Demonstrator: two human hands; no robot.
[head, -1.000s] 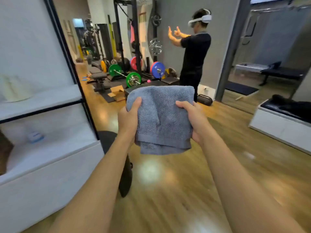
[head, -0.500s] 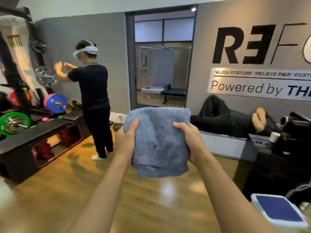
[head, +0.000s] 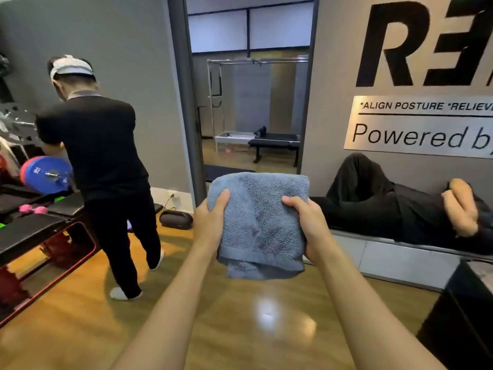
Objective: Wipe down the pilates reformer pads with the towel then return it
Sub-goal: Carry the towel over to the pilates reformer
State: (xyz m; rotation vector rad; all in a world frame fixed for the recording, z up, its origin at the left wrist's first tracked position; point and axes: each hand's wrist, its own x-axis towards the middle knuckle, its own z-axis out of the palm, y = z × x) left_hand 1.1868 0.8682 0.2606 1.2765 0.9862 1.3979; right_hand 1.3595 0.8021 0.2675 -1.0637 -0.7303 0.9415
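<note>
Grip: left hand [head: 210, 222] and right hand [head: 309, 225] pinch the folded towel [head: 260, 222].
Risk: standing person [head: 98, 161], near left, could block the doorway [head: 253, 102].

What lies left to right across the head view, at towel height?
Round blue weight plate, standing person in black clothes, left hand, folded grey-blue terry towel, right hand, reclining person in black on a white bench.

A gym: weight plates [head: 49, 174], pilates reformer [head: 256, 137], posture wall sign [head: 421, 126].
</note>
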